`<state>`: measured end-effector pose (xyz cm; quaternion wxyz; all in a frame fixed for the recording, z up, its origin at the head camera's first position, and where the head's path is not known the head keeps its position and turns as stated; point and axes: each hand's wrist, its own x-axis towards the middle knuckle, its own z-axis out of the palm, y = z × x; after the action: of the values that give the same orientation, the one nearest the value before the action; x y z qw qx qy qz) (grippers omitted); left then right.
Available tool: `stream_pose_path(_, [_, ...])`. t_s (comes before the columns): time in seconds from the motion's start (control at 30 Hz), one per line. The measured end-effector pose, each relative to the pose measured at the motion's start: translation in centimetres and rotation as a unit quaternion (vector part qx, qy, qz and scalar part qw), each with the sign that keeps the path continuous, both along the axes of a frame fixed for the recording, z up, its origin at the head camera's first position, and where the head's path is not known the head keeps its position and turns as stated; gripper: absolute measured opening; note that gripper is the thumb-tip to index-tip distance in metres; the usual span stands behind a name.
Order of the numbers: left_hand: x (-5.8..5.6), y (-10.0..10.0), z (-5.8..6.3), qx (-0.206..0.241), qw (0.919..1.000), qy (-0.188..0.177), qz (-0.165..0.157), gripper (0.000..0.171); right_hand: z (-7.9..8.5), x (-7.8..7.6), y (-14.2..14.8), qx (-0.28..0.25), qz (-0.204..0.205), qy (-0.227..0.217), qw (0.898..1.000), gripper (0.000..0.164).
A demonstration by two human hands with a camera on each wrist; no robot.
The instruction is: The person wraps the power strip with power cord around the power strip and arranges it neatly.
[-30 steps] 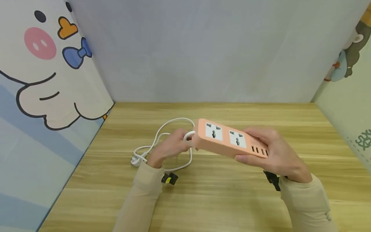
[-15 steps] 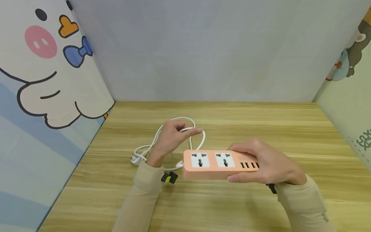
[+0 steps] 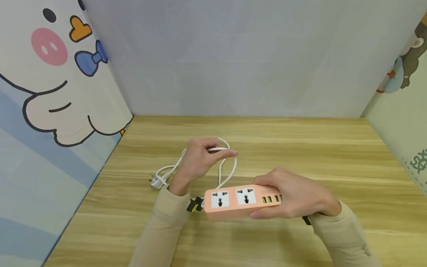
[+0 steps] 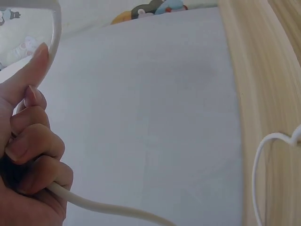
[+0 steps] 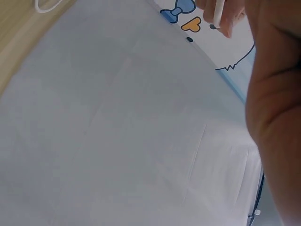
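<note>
The right hand is gripping the strip, w/ fingers curled under & thumb on top; it is holding it low in the middle of the head view, just above the table, socket side up. The strip is sitting lower & more to the left than half a sec ago, & much lower than a sec ago, when it was up & tilted in the middle right; so the right hand is bringing it down & in toward the person.

The left hand is pinching the cord up in a loop, left of middle in the head view; in the left wrist view the fingers are curled round the cord, w/ one finger sticking up along it. A sec ago this hand was right at the end of the strip where the cord comes out; now it is a bit higher & apart from the strip, w/ a loop hanging between; so the cord is getting pulled out longer as the hands are moving apart. I think the person is gathering the cord in loops, & only the first bit looks done.

The plug is lying on the table at the left, same spot as before; the rest of the cord is trailing to it. The green lights on the strip are looking brighter now. The right wrist view is showing mostly wall & wrist; nothing new there.
</note>
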<state>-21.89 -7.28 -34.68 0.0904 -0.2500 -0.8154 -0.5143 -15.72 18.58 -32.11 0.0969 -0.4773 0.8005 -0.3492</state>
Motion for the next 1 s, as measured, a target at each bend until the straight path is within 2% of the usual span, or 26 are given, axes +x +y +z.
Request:
stream_pose_path(0.13, [0.7, 0.2, 0.9, -0.005, 0.9987, 0.050, -0.010, 0.035, -0.3, -0.1, -0.2, 0.027, -0.024, 0.002, 0.999, 0.022])
stream_pose_path(0.3, [1.9, 0.6, 2.1, -0.029, 0.9904, 0.132, -0.028, 0.039, -0.6, -0.3, -0.3, 0.058, -0.063, -0.016, 0.996, 0.025])
stream_pose_path(0.43, [2.9, 0.8, 3.0, -0.037, 0.9859, 0.160, -0.035, 0.040, -0.6, -0.4, -0.1, 0.069, -0.093, -0.038, 0.993, 0.025])
stream_pose_path(0.57, [3.9, 0.8, 3.7, -0.042, 0.9846, 0.167, -0.031, 0.040, -0.3, -0.4, 0.1, 0.075, -0.132, -0.052, 0.987, 0.030])
stream_pose_path(0.77, [5.1, 0.9, 4.5, -0.067, 0.9821, 0.176, -0.017, 0.039, 0.0, -0.6, 0.6, 0.082, -0.210, -0.019, 0.974, 0.033])
stream_pose_path(0.9, [5.7, 1.1, 4.9, -0.073, 0.9851, 0.154, -0.026, 0.032, 0.2, -0.7, 0.8, 0.073, -0.248, 0.016, 0.966, 0.031])
stream_pose_path(1.0, [6.0, 1.3, 5.1, -0.076, 0.9878, 0.130, -0.042, 0.033, 0.4, -0.8, 1.0, 0.059, -0.261, 0.039, 0.963, 0.030])
